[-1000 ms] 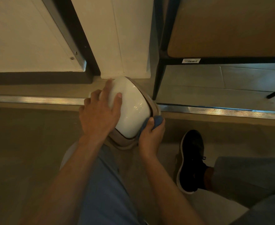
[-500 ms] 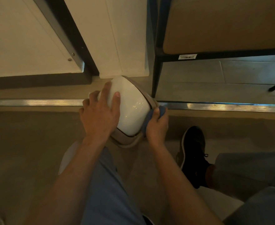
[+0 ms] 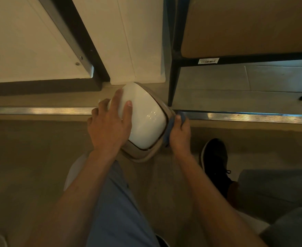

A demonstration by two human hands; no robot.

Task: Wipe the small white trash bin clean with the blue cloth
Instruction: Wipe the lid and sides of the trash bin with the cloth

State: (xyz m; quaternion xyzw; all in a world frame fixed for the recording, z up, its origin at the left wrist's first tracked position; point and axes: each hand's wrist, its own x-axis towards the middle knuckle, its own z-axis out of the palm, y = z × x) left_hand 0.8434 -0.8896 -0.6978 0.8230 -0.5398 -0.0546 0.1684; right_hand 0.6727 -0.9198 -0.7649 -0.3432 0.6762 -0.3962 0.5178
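The right hand grips the one blue cloth, pressing it against the right flank of the single small white trash bin, which sits on the floor just left of that hand. The left hand lies spread over the bin's left top, steadying it. The bin's long axis runs from far-left to near-right, so I'd expect the cloth to travel along that side. One black shoe sits near right.

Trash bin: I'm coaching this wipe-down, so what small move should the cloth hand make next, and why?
Probably slide the blue cloth further along the trash bin side. The right hand presses it against the tan rim there, while the left hand rests on the white lid, steadying it.
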